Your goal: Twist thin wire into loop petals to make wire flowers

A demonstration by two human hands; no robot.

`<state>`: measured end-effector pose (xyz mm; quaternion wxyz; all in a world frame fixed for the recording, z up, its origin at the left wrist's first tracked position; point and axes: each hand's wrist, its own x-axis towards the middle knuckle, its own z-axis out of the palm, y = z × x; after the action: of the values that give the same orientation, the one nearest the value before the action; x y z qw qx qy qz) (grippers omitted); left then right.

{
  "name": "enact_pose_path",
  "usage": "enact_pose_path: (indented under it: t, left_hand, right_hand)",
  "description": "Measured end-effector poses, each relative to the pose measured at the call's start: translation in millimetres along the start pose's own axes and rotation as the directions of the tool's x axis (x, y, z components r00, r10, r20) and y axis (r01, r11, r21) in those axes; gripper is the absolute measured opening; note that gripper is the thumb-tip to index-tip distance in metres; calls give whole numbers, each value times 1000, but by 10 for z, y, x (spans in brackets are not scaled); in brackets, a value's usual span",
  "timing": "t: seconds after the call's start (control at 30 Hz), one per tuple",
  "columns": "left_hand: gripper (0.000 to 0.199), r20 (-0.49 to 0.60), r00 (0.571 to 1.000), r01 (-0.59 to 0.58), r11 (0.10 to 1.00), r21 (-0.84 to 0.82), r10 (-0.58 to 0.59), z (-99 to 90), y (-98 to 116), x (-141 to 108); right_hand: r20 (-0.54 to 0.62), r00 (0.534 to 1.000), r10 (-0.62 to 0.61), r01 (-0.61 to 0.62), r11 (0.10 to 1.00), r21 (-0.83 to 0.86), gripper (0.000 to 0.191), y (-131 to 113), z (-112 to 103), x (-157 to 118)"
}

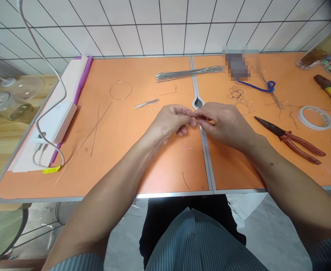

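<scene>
Near the middle of the orange table, my left hand (174, 121) pinches a thin wire (188, 147) between thumb and fingers. My right hand (220, 122) meets it just to the right, its fingertips closed on the same thin wire. Part of the wire curves out below the fingers; the rest is hidden by them. Beyond the hands lies a bundle of straight silver wires (188, 73), with a shorter bundle (146, 103) at the left. Red-handled pliers (291, 141) rest to the right of my right hand.
A wire loop (121, 90) and long wires lie left. A white power bank (56, 122) with a cable sits on paper. At right are a flower-shaped wire piece (235, 93), a blue cord (255, 87), a tape roll (315, 117) and a glass (312, 60). The table (165, 184) has a metal edge.
</scene>
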<state>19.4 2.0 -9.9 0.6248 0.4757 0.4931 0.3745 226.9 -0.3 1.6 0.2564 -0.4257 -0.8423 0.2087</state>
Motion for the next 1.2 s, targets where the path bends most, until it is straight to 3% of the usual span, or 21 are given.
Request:
enact_pose_path:
  t: [0.2, 0.3, 0.57, 0.73, 1.2]
  left_hand:
    - [16, -26, 1000, -13, 1000, -9, 13, 22, 0, -14]
    - [16, -26, 999, -44, 999, 19, 45, 37, -7, -27]
    - [13, -18, 996, -81, 994, 70, 82, 54, -27, -26]
    - [23, 3, 996, -89, 994, 65, 89, 52, -46, -19]
    - [20, -3, 994, -112, 990, 80, 113, 59, -33, -20]
  right_hand:
    - [-32, 954, 299, -284, 930, 232, 7, -24, 39, 25]
    - [14, 933, 360, -347, 888, 303, 9, -32, 48, 50]
    - [62, 921, 385, -386, 875, 292, 16, -57, 30, 81]
    - [85, 918, 388, -395, 872, 290, 16, -40, 37, 81]
    - [139, 896, 421, -431, 753, 497, 9, -27, 93, 109]
